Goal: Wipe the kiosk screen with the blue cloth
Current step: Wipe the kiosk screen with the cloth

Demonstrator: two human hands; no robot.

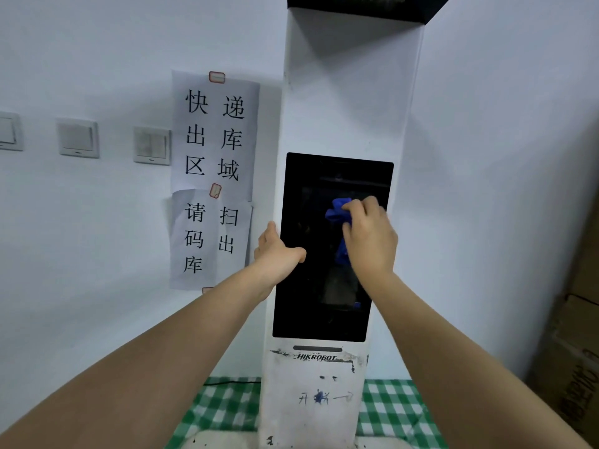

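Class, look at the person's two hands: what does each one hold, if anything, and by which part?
The right hand grips the bunched blue cloth at its upper part, against the kiosk screen. The left hand grips the kiosk's left edge.

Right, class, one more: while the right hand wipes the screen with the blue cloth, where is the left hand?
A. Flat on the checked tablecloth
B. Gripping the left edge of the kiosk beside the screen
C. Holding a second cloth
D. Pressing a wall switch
B: the left hand grips the kiosk's left edge beside the screen, thumb on the glass, while the right hand holds the blue cloth.
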